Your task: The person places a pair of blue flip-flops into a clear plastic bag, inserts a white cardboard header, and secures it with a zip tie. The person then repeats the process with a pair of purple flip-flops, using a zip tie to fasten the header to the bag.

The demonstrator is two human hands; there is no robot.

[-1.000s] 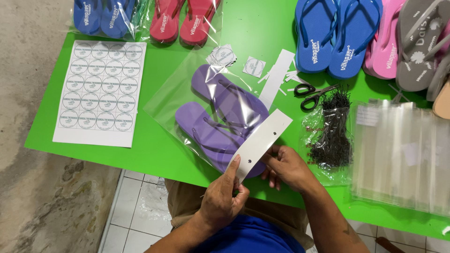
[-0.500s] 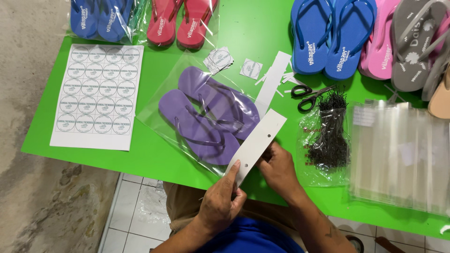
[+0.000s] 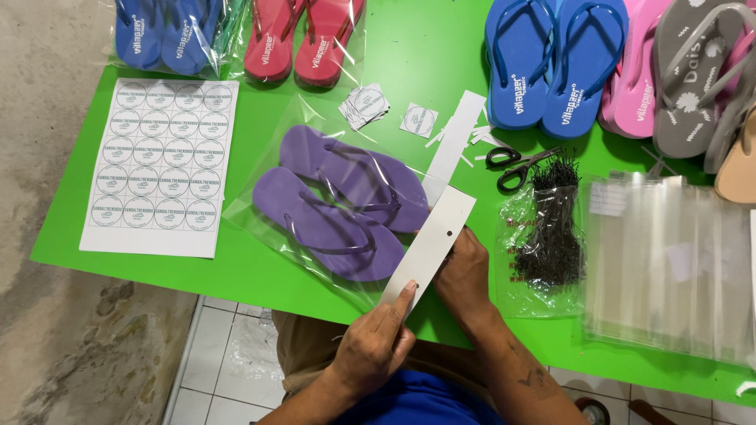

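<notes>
Your left hand [image 3: 376, 346] pinches the lower end of the white card strip [image 3: 429, 245] at lower centre of the frame; your right hand [image 3: 465, 275] grips its right edge. The strip lies across the open end of the clear bag [image 3: 260, 208] holding purple flip-flops [image 3: 339, 205], centre frame on the green tabletop [image 3: 409, 71]. Scissors [image 3: 516, 164] lie upper right of the strip.

Matt white card strip [image 3: 429, 245] against a glossy clear plastic bag [image 3: 260, 206] of matt foam sandals [image 3: 339, 201].
</notes>
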